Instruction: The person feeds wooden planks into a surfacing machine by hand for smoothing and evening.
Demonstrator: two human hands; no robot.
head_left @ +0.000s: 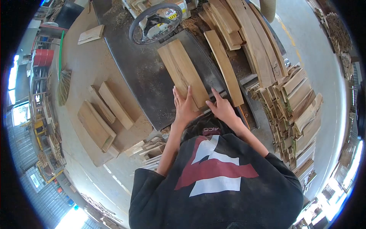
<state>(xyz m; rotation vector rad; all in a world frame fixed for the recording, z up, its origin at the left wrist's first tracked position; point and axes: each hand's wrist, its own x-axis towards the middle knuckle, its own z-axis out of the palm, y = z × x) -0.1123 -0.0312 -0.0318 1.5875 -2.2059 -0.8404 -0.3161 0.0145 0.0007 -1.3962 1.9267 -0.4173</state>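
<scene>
A wide light-brown wooden board [183, 68] lies at a slant on the dark metal machine table [143, 76], its near end close to my body. My left hand [185, 109] rests at the board's near left edge, thumb and fingers spread apart. At the near right corner is my right hand [224, 111], thumb and index finger stretched apart, the thumb by the board's end. The remaining fingers of that hand are partly hidden. Beside the board on the right lies a narrower wooden strip [225, 68], apart from both hands.
A black handwheel [156, 23] stands beyond the board's far end. Long planks [253, 42] are piled at the far right, above a stack of wood pieces [295, 110]. Several boards [116, 105] lie on the brown side table [85, 68] at left, near a green-handled broom [64, 86].
</scene>
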